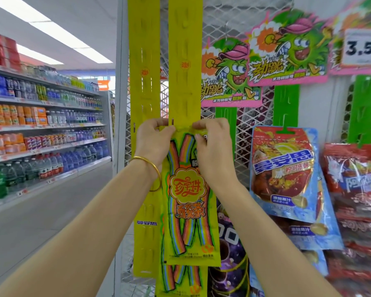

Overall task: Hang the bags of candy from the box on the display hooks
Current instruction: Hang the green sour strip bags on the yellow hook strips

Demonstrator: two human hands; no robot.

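Right now both of your hands are raised to the top edge of a yellow bag of sour-strip candy [190, 211]; your left hand [153, 142] pinches its upper left corner between curled fingers and thumb; your right hand [212, 151] pinches the upper right corner in the same way. The bag hangs straight down, flat against the right-hand yellow display strip [184, 71]; your fingers cover the spot where its top meets the strip, so you cannot tell whether a hook has caught it. A second bag of the same candy [180, 281] hangs lower on that strip, its top overlapped by the bottom of the one you hold. Another yellow strip [144, 82] hangs just beside it on the left; a gold bangle [152, 168] sits on your left wrist. To the right, a blue bag of cola candy [285, 174] hangs from a green strip [286, 103], with red bags [356, 179] beyond it and a price card reading 3.5 [361, 48] above; drink shelves [45, 125] line the aisle on the left.
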